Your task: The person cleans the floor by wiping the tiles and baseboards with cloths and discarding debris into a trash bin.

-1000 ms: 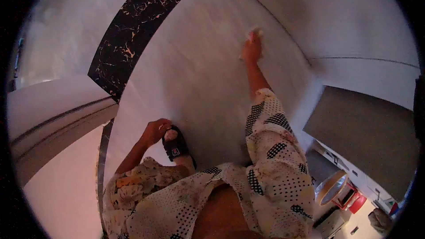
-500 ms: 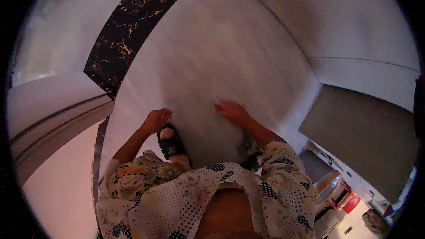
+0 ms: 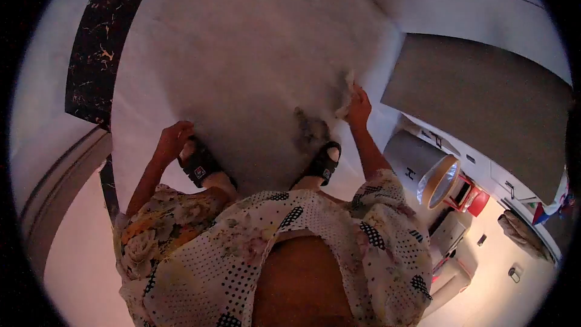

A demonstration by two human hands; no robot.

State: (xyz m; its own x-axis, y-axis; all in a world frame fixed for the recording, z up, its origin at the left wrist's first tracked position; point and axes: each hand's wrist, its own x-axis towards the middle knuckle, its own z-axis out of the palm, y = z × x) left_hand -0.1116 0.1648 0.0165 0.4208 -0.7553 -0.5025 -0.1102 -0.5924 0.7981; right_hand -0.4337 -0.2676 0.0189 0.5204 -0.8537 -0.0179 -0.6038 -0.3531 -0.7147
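My right hand (image 3: 359, 109) is out over the floor beside my right foot, its fingers closed on a thin, crumpled whitish piece (image 3: 346, 98), like tissue or cloth. My left hand (image 3: 174, 138) hangs by my left foot with its fingers curled in and nothing showing in them. Below the hands are my black sandals, the left sandal (image 3: 200, 165) and the right sandal (image 3: 327, 160). A dark mottled patch (image 3: 311, 130) shows on the pale floor (image 3: 242, 72), just ahead of the right sandal.
To the right stands a grey bin (image 3: 411, 156) with a tan rim and a bag liner, beside a brown-topped cabinet (image 3: 478, 103). Behind it are a red stool (image 3: 477, 201) and other items. A black marbled strip (image 3: 100, 48) crosses the floor at left, near a door frame (image 3: 66, 175).
My right hand has swung outward to the right, and the whitish piece now shows in it. The view has shifted, bringing the bin and the right sandal more into sight.
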